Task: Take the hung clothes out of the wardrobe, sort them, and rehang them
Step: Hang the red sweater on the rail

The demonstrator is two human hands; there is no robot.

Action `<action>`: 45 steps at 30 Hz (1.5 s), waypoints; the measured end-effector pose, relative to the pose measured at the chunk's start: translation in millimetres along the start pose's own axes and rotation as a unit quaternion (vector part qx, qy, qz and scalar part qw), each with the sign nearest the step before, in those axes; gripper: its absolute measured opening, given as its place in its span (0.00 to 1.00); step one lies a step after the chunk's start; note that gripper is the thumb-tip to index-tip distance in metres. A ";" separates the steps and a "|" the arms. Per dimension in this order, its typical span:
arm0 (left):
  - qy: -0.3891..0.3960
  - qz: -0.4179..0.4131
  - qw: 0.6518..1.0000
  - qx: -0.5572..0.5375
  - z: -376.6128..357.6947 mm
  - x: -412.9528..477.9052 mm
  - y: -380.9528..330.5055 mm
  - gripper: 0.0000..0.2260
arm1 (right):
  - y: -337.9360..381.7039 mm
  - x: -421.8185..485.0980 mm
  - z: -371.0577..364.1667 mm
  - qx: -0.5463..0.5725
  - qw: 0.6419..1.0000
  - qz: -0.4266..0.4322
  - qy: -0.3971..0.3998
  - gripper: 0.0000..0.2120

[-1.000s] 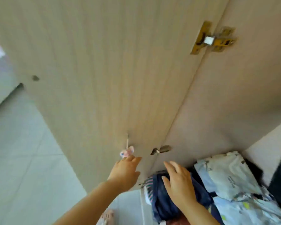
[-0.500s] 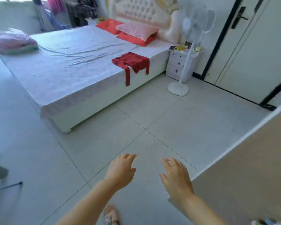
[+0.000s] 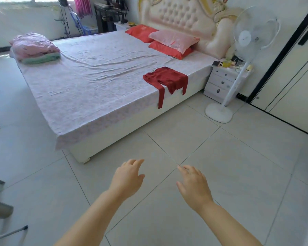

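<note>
Clothes in my view amount to one red garment (image 3: 167, 79) draped over the bed (image 3: 89, 82) edge (sleeve dangling), while my left hand (image 3: 127, 180) and right hand (image 3: 194, 187) hover spread wide, holding nothing.

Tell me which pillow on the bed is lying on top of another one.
The pale pink pillow. It rests on a red pillow at the headboard, while the other red pillow beside it lies flat on the sheet with nothing on top.

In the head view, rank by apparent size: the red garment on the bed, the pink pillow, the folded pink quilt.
1. Folded pink quilt
2. Pink pillow and red garment: look alike; the pillow lies farther away, so unranked.
</note>
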State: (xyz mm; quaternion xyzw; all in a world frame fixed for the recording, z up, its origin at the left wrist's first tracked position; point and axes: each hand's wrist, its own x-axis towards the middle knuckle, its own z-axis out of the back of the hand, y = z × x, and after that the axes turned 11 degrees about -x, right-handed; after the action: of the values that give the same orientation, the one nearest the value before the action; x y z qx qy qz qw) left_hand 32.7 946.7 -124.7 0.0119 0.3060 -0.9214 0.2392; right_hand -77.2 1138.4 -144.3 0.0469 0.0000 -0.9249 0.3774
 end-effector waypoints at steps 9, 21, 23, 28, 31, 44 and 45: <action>0.003 0.035 0.999 0.006 13.4 191.3 -10.4 0.23 | -66.3 196.5 2.3 0.005 1.000 0.001 0.008 0.24; -0.001 0.056 0.998 0.002 52.9 442.4 -48.0 0.23 | -157.3 451.6 41.8 0.027 1.000 0.016 0.003 0.23; -0.002 0.052 0.999 -0.004 57.6 493.8 -46.0 0.23 | -169.2 499.5 40.2 0.022 1.000 0.018 0.004 0.24; 0.008 0.058 0.998 -0.023 74.0 627.0 -40.7 0.24 | -197.5 619.9 43.0 0.013 1.000 0.002 0.014 0.24; 0.006 0.060 0.998 -0.035 88.2 698.3 -42.3 0.24 | -214.8 683.0 54.6 0.012 1.000 -0.006 0.015 0.24; -0.026 0.130 0.990 -0.040 94.7 951.6 -73.4 0.24 | -322.0 937.5 60.6 0.026 0.997 0.066 0.044 0.24; -0.030 0.142 0.988 -0.044 95.0 967.2 -78.5 0.24 | -333.3 957.1 62.7 0.020 0.996 0.077 0.045 0.23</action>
State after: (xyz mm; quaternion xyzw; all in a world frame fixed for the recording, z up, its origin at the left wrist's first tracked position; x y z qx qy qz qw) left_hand -846.9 528.2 -166.4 0.0168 0.3337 -0.8639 0.3768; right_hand -995.5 706.4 -176.7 0.0963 -0.0049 -0.8897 0.4462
